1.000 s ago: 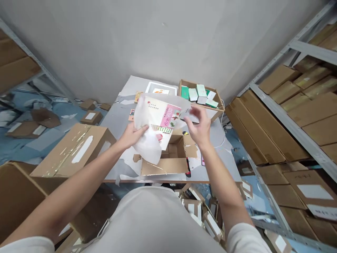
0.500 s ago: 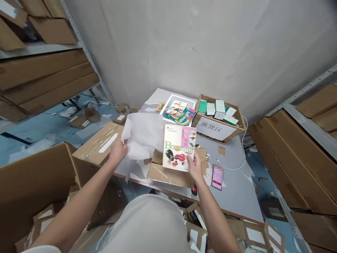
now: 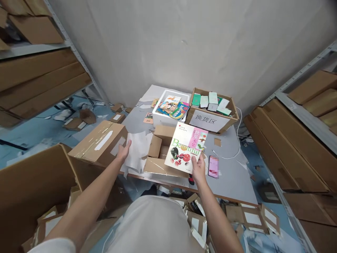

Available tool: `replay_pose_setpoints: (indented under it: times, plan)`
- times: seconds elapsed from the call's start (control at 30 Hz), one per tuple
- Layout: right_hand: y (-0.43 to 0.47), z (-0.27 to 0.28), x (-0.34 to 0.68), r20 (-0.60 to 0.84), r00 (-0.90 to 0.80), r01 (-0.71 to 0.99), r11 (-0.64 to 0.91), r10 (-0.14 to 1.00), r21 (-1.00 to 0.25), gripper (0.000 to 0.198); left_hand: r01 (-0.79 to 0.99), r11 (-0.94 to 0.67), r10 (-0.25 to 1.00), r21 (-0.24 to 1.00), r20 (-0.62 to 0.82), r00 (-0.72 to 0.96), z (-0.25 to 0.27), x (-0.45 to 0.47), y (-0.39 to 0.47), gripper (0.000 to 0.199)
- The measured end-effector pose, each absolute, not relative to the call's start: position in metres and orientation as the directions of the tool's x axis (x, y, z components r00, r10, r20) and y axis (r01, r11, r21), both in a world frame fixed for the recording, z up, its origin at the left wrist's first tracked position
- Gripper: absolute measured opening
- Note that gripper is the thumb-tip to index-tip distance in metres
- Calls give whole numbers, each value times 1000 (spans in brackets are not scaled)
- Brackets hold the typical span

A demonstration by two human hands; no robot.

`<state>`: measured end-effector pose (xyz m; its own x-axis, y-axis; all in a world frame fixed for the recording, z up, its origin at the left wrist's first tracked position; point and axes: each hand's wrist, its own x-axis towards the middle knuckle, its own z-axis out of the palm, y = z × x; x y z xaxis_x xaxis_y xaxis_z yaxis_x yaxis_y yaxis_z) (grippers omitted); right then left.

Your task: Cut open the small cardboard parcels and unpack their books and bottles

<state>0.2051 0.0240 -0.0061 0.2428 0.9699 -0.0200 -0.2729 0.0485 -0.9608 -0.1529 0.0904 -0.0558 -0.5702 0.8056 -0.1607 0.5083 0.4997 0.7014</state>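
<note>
The fruit-and-vegetable book (image 3: 184,149) was above the right side of the open carton (image 3: 158,167), held up with a slight tilt and overlapping the opening in view; whether its lower edge touched a flap could not be told. Its printed cover faced up toward the wearer, probably so that it could be looked at. The right hand (image 3: 199,170) had it pinched firmly at the lower right corner, thumb on the cover and the other fingers tucked behind, a grip that presumably left most of the print uncovered.

The carton's flaps were folded outward, likely to keep the opening accessible. Left of it lay a crumpled white paper sheet (image 3: 135,149), and beyond that stood the taped carton (image 3: 97,138). Behind the open carton, a white foam box (image 3: 165,121) held colourful books (image 3: 168,104), seemingly to keep them together; behind and to the right, a cardboard bin (image 3: 231,123) turned its handwritten sign (image 3: 205,120) outward, apparently for reading. A smartphone (image 3: 213,166) lay to the right.

The right forearm rose from the lower right, its wrist nearly straight. The left hand (image 3: 123,151), left of the open carton, was loosely opened with nothing visibly clasped; contact with the sheet's edge was unclear.
</note>
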Motion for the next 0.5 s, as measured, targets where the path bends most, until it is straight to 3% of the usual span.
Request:
replay_pose_setpoints:
  times: [0.07, 0.1, 0.17, 0.23, 0.3, 0.5]
  plan:
    - [22, -5, 200, -45, 235, -309, 31, 971, -951, 51, 518, 419, 834, 746, -89, -545, -41, -127, 71, 82]
    - [21, -4, 195, -57, 229, -331, 22, 972, -943, 51, 501, 256, 887, 826, 5, -462, -32, -111, 58, 82]
    - [18, -1, 184, -71, 209, -381, 14, 975, -925, 49, 309, 63, 990, 949, -21, -138, -12, -78, 31, 80]
    - [15, 1, 173, -68, 187, -430, 20, 980, -903, 46, 68, 162, 985, 984, -166, 46, 5, -49, 7, 78]
    - [15, 5, 166, -54, 150, -459, 21, 987, -888, 44, -67, 246, 969, 967, -242, 52, 18, -31, -8, 71]
    - [52, 43, 189, -8, 138, -381, 45, 990, -924, 44, -181, 260, 962, 949, -270, -37, 19, -33, -16, 63]
